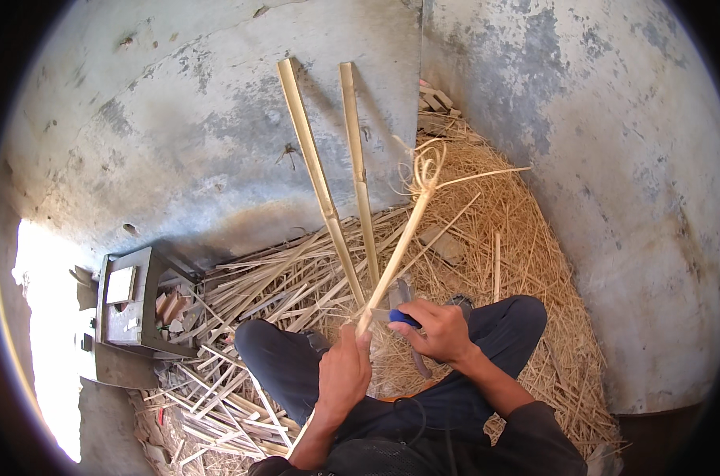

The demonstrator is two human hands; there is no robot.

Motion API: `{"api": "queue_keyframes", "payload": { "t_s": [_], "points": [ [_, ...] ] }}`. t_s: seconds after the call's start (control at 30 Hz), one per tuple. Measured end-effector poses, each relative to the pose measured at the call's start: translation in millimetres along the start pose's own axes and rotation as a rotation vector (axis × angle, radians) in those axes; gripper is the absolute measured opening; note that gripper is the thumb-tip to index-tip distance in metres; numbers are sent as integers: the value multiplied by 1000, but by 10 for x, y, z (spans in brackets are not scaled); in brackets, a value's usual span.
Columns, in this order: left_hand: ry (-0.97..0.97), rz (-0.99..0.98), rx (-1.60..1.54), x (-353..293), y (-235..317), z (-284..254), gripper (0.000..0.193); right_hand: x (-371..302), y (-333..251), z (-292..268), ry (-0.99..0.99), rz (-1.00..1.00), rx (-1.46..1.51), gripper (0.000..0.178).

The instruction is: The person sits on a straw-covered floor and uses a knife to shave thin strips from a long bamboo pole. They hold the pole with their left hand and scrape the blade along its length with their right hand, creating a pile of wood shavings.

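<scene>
My left hand is closed around the lower end of a pale bamboo strip, which slants up and away to the right. Thin curled shavings cling to its far end. In my right hand is a knife by its blue handle. Its short blade points left and meets the strip just above my left hand. Under the right hand, a dark, flat, curved piece is partly hidden; I cannot tell what it is.
Two split bamboo lengths lean on the grey, stained wall. Many loose strips lie at the left, and a heap of shavings spreads to the right. An open grey box holding broken pieces stands at the left, near a bright opening.
</scene>
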State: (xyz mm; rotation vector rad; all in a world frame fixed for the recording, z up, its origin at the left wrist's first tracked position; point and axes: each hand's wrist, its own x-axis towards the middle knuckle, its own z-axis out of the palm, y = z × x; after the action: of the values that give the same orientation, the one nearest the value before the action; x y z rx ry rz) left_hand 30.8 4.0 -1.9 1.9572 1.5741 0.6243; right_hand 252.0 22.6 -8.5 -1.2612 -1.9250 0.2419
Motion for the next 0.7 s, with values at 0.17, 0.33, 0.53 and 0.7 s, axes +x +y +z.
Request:
{"api": "queue_keyframes", "payload": {
  "t_s": [0.17, 0.33, 0.53, 0.7],
  "points": [
    [49, 15, 13, 7, 79, 100, 30, -27, 8, 87, -17, -16, -24, 34],
    [85, 28, 4, 15, 90, 117, 29, -15, -37, 59, -13, 13, -43, 32],
    [111, 29, -38, 12, 85, 111, 28, 22, -38, 30, 64, 40, -88, 31],
    [59, -27, 3, -130, -5, 107, 28, 230, 408, -163, 282, 116, -120, 31]
  ]
}}
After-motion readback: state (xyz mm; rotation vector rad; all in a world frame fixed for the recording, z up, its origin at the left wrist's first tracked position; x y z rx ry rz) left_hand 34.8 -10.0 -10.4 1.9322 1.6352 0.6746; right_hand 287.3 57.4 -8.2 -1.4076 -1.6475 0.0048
